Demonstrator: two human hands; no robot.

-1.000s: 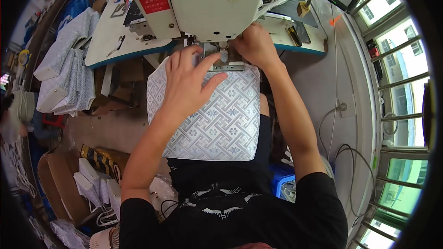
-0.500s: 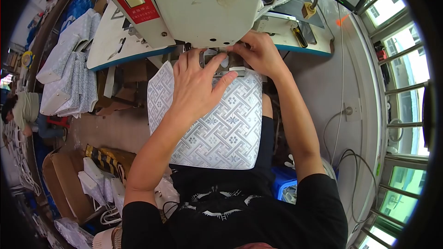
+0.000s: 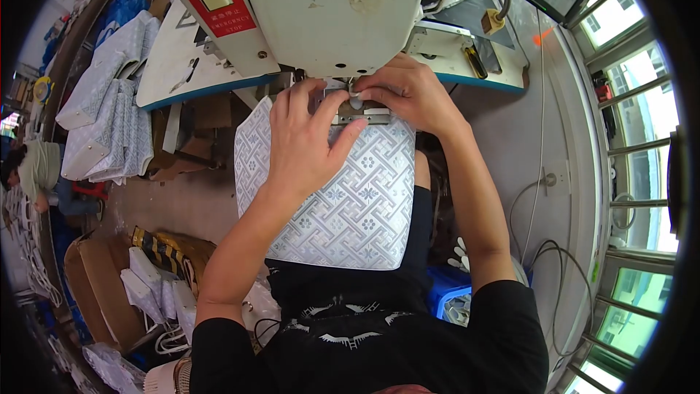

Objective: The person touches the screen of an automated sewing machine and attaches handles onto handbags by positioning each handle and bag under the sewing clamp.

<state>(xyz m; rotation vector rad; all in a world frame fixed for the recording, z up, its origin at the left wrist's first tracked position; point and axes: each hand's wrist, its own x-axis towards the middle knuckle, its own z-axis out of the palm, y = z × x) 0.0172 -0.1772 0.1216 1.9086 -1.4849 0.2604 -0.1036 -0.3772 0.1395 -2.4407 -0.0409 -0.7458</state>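
The right hand (image 3: 414, 95) moved left, grip unclear; across a narrow gap, the left hand (image 3: 300, 131) splays over the far edge of the cloth (image 3: 350, 211).

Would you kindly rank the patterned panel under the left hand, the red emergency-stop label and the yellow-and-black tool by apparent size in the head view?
1. Patterned panel
2. Red emergency-stop label
3. Yellow-and-black tool
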